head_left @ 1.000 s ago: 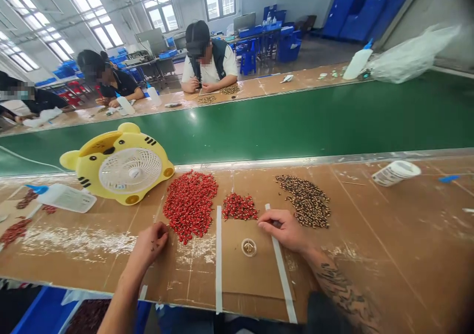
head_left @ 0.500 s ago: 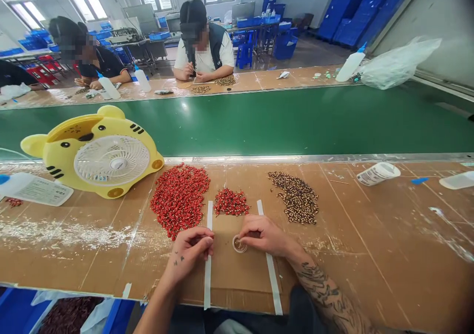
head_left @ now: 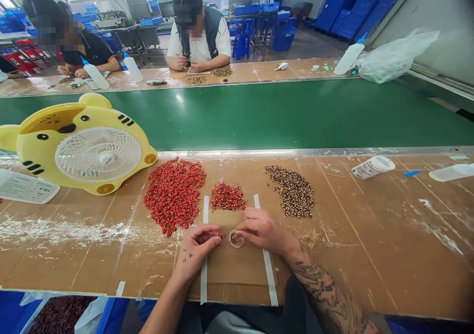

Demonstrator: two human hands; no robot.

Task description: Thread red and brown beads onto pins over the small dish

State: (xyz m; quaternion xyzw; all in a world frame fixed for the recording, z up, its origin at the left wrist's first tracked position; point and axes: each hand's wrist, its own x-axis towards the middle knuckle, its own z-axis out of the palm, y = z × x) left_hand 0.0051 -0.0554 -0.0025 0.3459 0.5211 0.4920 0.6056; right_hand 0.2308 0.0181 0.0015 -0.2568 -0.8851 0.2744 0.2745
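Observation:
My left hand [head_left: 198, 251] is pinched on a small red piece [head_left: 220, 235], held just left of a little round clear cup [head_left: 236, 238]. My right hand [head_left: 263, 231] has its fingers curled at the cup's right rim, steadying it. Both rest on a brown card square [head_left: 237, 265] edged by two white tape strips. Just beyond lie a small heap of red pieces [head_left: 228, 196], a large heap of red pieces [head_left: 174, 194] to the left and a heap of dark brown pieces [head_left: 292, 190] to the right.
A yellow tiger-shaped fan [head_left: 79, 146] stands at the left. A green conveyor belt [head_left: 281, 114] runs behind the bench. A white bottle [head_left: 372, 166] lies at the right. Across the belt, other people work at their own bench. Blue bins sit below the front edge.
My left hand came in from the left beside the large red heap to the cup, now pinching a red piece. My right hand dropped from the tape strip to the cup.

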